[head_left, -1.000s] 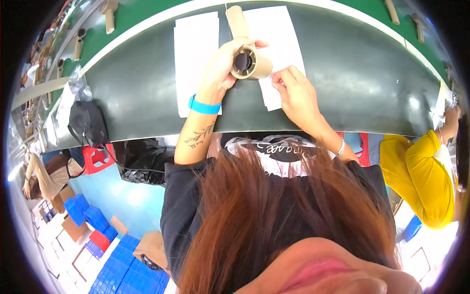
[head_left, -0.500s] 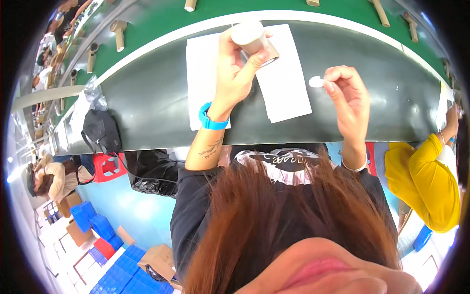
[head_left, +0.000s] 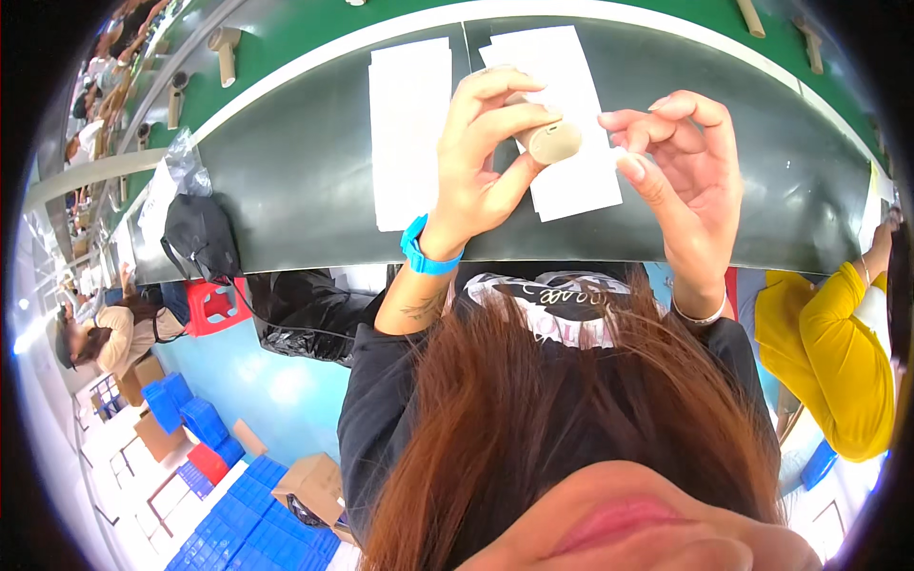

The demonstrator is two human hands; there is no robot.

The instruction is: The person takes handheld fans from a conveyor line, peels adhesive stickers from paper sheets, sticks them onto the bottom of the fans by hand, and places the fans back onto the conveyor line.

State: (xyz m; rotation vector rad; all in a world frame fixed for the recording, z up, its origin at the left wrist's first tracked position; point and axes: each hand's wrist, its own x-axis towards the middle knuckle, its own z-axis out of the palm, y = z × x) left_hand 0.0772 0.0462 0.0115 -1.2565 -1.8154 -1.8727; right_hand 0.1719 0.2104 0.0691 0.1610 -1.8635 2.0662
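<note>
My left hand (head_left: pixel 481 157), with a blue band at its wrist, is closed round a beige cylindrical device (head_left: pixel 555 143). The device's round flat end, marked by a small dark slot, faces up toward me; its other end is hidden behind my fingers. To the right, my right hand (head_left: pixel 690 176) pinches a small white round piece (head_left: pixel 619 153), perhaps a sticker, between thumb and index finger. Only part of that piece shows, a short way from the device's end. Under the hands lie two stacks of white sheets, a left stack (head_left: pixel 409 143) and a right stack (head_left: pixel 579 186).
A dark worktop (head_left: pixel 305 181) spans the front. Beyond it runs a green belt (head_left: pixel 314 29) carrying beige T-shaped devices (head_left: pixel 226 55). A black bag (head_left: pixel 202 233) lies on the left. A person in a yellow top (head_left: pixel 828 352) sits at right. Blue crates (head_left: pixel 257 519) and a red stool (head_left: pixel 217 306) stand lower left.
My left hand has turned the device so that its slotted end now faces me, and lowered it slightly. My right hand has come closer to the device with the white piece.
</note>
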